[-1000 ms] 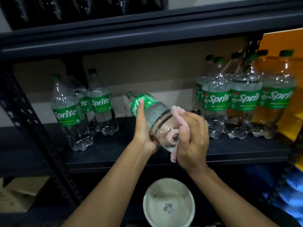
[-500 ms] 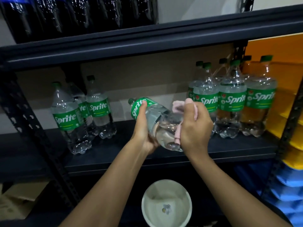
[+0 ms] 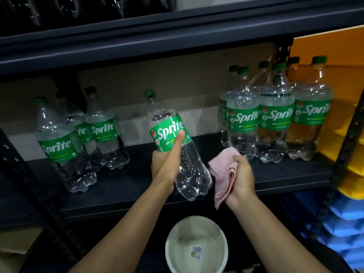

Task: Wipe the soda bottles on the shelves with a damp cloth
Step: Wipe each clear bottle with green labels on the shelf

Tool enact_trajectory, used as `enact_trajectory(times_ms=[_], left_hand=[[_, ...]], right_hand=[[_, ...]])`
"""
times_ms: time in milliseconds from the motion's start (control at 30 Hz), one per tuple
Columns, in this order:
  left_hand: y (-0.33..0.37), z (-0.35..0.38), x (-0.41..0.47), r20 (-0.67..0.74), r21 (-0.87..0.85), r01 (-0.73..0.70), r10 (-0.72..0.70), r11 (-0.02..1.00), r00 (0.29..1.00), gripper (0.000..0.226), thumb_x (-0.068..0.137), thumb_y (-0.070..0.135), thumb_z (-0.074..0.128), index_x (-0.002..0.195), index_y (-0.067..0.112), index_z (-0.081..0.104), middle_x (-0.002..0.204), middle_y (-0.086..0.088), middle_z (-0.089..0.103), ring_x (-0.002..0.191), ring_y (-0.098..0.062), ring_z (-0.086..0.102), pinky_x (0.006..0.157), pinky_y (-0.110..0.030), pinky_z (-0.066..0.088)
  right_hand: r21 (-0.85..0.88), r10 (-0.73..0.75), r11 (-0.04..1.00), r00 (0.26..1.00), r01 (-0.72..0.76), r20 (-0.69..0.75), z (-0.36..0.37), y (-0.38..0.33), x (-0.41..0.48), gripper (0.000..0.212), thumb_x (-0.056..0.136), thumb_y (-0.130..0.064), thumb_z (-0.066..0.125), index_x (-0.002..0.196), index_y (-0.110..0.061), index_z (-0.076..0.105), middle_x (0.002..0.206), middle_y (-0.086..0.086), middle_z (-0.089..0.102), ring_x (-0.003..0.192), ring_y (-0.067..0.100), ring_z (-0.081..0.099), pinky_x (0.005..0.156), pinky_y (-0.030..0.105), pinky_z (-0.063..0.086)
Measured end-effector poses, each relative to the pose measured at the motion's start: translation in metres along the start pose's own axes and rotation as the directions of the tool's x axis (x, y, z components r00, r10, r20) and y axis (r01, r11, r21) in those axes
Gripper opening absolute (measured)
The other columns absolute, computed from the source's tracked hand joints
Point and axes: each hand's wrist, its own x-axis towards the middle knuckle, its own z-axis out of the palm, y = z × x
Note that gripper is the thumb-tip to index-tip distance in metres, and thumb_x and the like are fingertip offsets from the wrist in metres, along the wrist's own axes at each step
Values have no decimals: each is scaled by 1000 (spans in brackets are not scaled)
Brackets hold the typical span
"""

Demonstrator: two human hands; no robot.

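Holding bottle [image 3: 177, 148] tilted above the shelf [image 3: 126, 186] — left hand [image 3: 167, 164] wrapped round its middle, thumb on label | right hand [image 3: 239, 176] clutching bunched pink cloth [image 3: 222, 174] just beside the base — apparently freed for wiping | bowl [image 3: 197, 243] below.

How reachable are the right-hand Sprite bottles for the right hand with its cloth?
Probably yes: the right hand, gripping the pink cloth, is just in front of those Sprite bottles, with nothing between.

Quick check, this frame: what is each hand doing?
Left hand: grips the Sprite bottle, tilted above the shelf.
Right hand: holds the pink cloth, off the bottle.
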Motion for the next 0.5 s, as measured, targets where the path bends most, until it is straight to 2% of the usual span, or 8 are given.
enact_trajectory(times_ms=[67,100,167,233,267,300,400,500], left_hand=[[-5,2,14,-49,36,-19,21,999,999,104,41,103,72,104,20,77,90,3,81,84,-21,80,88,-45,63],[-7,3,23,-75,61,-26,30,998,997,108,39,105,70,106,20,75,92,2,81,84,-21,79,88,-45,63],[-7,5,36,-120,103,-51,63,993,991,114,38,108,66,110,20,72,95,2,80,85,-21,78,87,-45,63],[-3,7,41,-161,150,-75,99,986,982,111,43,105,66,114,20,66,100,2,77,89,-21,75,88,-42,62],[-2,8,44,-173,178,-86,118,980,978,106,50,100,69,116,18,62,104,1,74,93,-22,73,90,-41,60],[-2,9,46,-177,211,-98,137,972,975,98,58,94,73,118,17,58,107,1,71,97,-23,70,91,-39,57],[-8,9,52,-169,275,-163,214,947,962,83,69,79,80,119,20,50,115,-1,66,106,-25,65,90,-35,48],[-16,9,56,-152,281,-233,283,931,947,83,69,74,84,123,21,50,118,1,67,108,-23,66,91,-35,49]], right_hand=[[-241,-274,937,960,255,-51,3,-5,10,29,97,-28,54,121,-23,69,111,3,71,92,20,67,83,35,53],[-430,-440,815,898,388,-25,3,-6,13,31,98,-27,54,125,-31,69,115,-2,71,94,16,67,85,34,52],[-779,-651,320,723,539,233,-6,-4,25,41,97,-33,51,137,-35,61,127,-4,64,111,17,62,96,38,48],[-839,-449,-318,710,441,543,-23,9,40,53,95,-45,44,145,-32,53,139,0,56,123,26,52,100,44,42],[-760,-291,-527,759,381,582,-32,18,45,55,96,-51,38,147,-33,50,143,1,53,127,28,49,101,46,40],[-689,-180,-643,809,334,560,-38,28,47,56,97,-56,32,146,-35,49,145,0,52,129,29,47,100,48,39],[-702,-148,-663,873,261,465,-37,45,41,65,95,-67,22,141,-34,55,144,3,54,130,33,46,99,52,37],[-690,-105,-699,927,190,361,-25,52,39,70,100,-69,19,157,-30,31,165,9,27,147,38,22,113,54,21]])
